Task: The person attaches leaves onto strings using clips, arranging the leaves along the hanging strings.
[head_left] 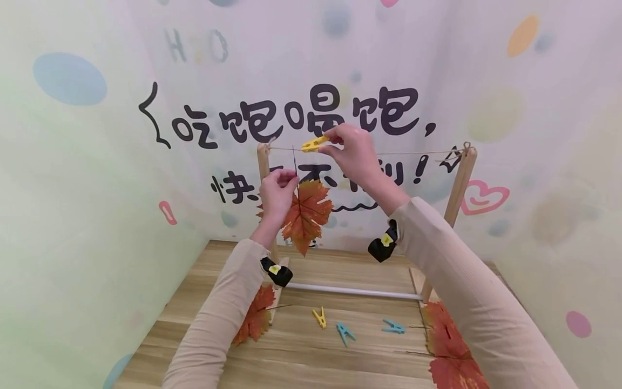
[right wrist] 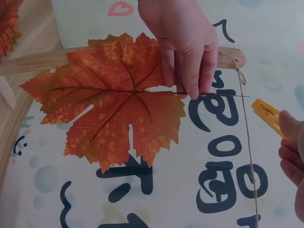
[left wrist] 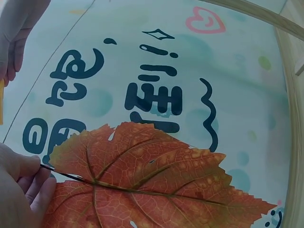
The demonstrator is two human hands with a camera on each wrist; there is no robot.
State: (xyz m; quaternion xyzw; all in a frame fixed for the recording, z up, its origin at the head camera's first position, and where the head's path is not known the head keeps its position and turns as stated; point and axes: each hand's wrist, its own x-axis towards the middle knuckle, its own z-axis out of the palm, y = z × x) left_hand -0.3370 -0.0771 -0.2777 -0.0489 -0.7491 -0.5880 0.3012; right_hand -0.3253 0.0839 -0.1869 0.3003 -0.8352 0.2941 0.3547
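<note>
An orange-red maple leaf (head_left: pixel 311 213) hangs tip down from my left hand (head_left: pixel 277 195), which pinches its dark stem between thumb and fingers. The stem's upper end crosses the thin twine (head_left: pixel 418 153) near the left post. My right hand (head_left: pixel 353 154) pinches a yellow clothespin (head_left: pixel 312 144) by its handle end, just right of the stem at twine height. In the right wrist view, the clothespin (right wrist: pixel 267 114) points its tip toward the twine (right wrist: pixel 250 142), with a small gap between. In the left wrist view, the leaf (left wrist: pixel 156 175) faces the camera with its veins showing.
The twine is tied between two wooden posts (head_left: pixel 459 189), joined low down by a white rod (head_left: pixel 350 292). On the wooden table (head_left: pixel 291 367) lie a yellow clothespin (head_left: pixel 319 317) and two blue clothespins (head_left: pixel 345 333). More leaves lie left (head_left: pixel 257 319) and right (head_left: pixel 444 329).
</note>
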